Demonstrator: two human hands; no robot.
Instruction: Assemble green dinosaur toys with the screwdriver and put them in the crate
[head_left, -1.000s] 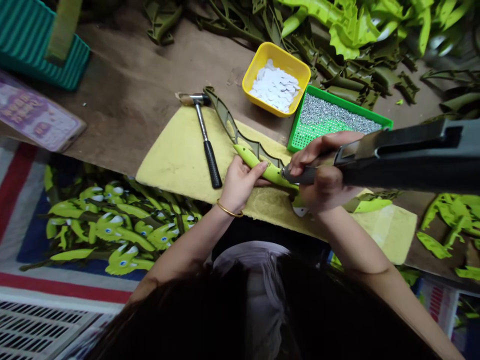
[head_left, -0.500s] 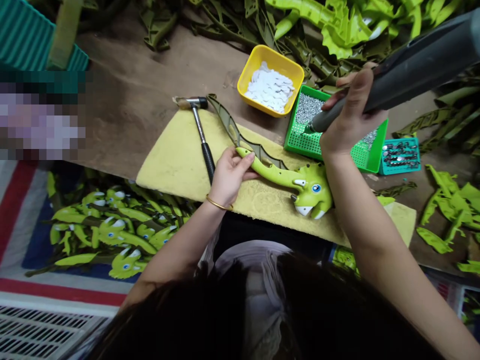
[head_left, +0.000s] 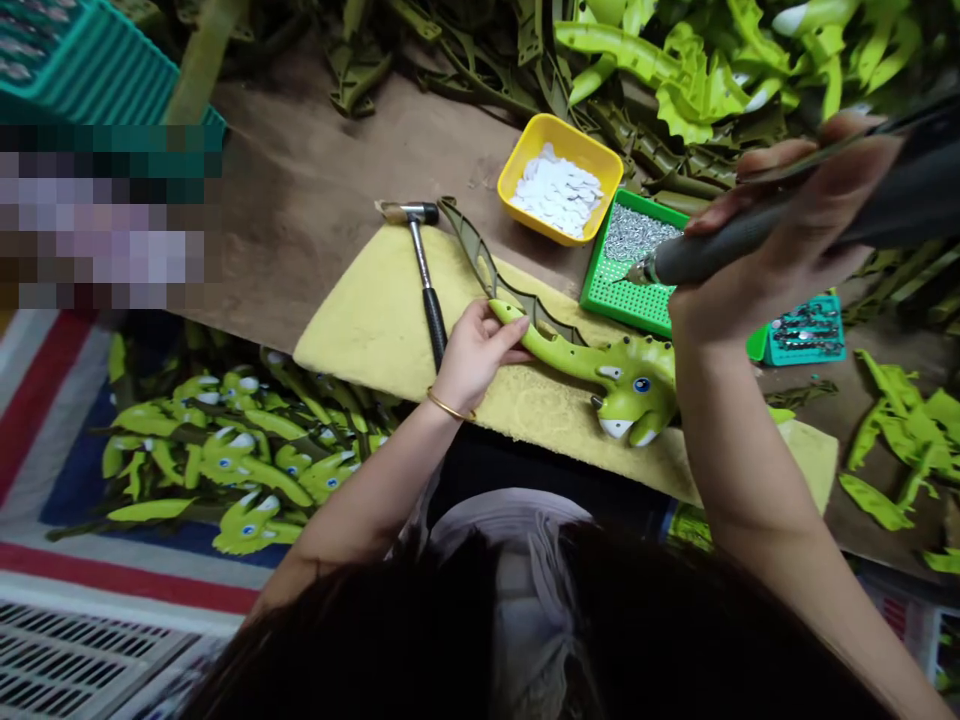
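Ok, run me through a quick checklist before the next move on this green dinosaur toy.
1. Left hand holding the green dinosaur toy by its tail: ok.
2. Toy resting on the yellow foam pad: ok.
3. Handheld rotary tool held in the right hand: ok.
4. Tool tip clear of the toy: ok.
5. Hammer clear of the left hand: cannot tell.

Pretty cramped spot tbh: a worn brown desk [head_left: 300,130] with a ribbed teal plastic crate [head_left: 90,70] up at the far left, plus a pixelated patch [head_left: 105,215] hiding whatever's lying there. Lower down there's a red, white and blue striped sheet [head_left: 45,430] and a white slatted plastic grate [head_left: 82,665]. Light's soft and kinda dim.
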